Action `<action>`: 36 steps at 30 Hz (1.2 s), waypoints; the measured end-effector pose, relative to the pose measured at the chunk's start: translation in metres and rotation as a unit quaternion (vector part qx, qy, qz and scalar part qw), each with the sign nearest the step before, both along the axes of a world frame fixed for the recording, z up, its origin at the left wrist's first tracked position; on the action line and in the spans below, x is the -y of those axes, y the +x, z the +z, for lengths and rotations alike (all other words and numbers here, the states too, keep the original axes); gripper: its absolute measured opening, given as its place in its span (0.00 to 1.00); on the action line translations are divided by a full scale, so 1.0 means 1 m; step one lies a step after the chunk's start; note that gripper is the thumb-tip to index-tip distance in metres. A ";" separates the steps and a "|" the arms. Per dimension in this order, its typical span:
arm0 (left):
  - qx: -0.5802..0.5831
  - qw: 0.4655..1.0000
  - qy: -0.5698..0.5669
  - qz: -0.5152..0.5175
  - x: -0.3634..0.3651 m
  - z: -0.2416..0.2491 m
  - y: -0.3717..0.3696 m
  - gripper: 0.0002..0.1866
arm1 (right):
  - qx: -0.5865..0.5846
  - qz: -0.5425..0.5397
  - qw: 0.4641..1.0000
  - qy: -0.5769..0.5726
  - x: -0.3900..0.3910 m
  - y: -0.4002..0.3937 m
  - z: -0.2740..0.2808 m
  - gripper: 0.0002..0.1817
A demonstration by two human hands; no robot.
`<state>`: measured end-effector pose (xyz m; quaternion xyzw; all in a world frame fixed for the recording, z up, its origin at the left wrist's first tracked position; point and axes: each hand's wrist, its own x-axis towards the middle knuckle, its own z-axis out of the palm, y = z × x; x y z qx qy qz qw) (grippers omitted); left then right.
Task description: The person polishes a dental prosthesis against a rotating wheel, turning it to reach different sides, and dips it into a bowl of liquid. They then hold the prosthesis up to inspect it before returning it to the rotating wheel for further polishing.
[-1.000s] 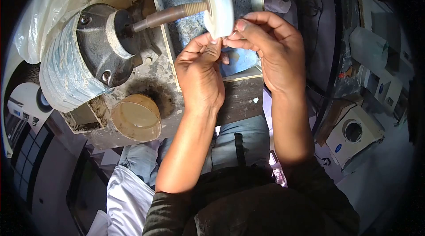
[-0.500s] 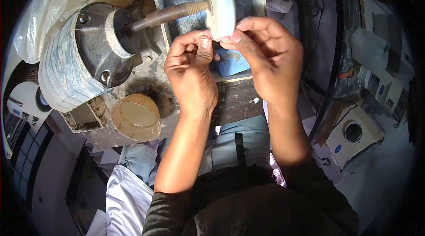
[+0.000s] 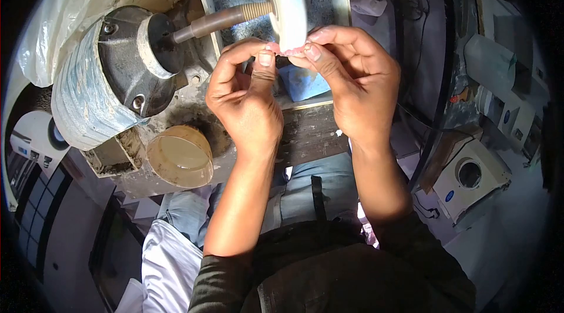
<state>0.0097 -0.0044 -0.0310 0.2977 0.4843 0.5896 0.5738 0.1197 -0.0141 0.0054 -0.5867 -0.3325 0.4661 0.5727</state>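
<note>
Grey cast-metal motor housing (image 3: 126,57) at left, top cut off by clear plastic sheet (image 3: 70,13). Round tan plastic cup (image 3: 180,155) below it. White cloth buffing wheel (image 3: 286,4) on threaded shaft, upper edge out of frame. Left hand (image 3: 244,101) & right hand (image 3: 346,78) both pinch small pink curved piece (image 3: 288,50) against wheel's lower rim; mostly hidden by fingertips, shape hard to tell.

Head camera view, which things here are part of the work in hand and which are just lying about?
In use:
small pink piece
white round buffing wheel
threaded brown spindle
dark grey motor housing
left hand
right hand

Lying about:
round translucent brown tub
crumpled clear plastic sheet
white box with round hole
</note>
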 end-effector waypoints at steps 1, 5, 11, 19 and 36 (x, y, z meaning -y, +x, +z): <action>-0.006 1.000 -0.014 0.002 0.000 0.001 0.000 0.05 | -0.018 -0.001 1.000 -0.009 -0.001 0.000 0.000 0.05; -0.003 0.994 -0.112 -0.016 -0.004 0.012 -0.002 0.02 | -0.053 0.006 0.997 -0.060 -0.007 0.006 0.000 0.06; 0.068 0.983 -0.156 -0.065 -0.017 0.012 -0.013 0.06 | -0.213 0.006 0.969 -0.126 -0.015 0.016 -0.007 0.07; 0.109 0.968 -0.216 -0.069 -0.023 0.021 -0.017 0.05 | -0.270 0.001 0.951 -0.152 -0.012 0.016 -0.002 0.04; -0.219 0.963 0.134 -0.079 0.021 0.110 -0.075 0.02 | -0.212 0.138 0.949 -0.186 0.060 0.015 0.041 0.07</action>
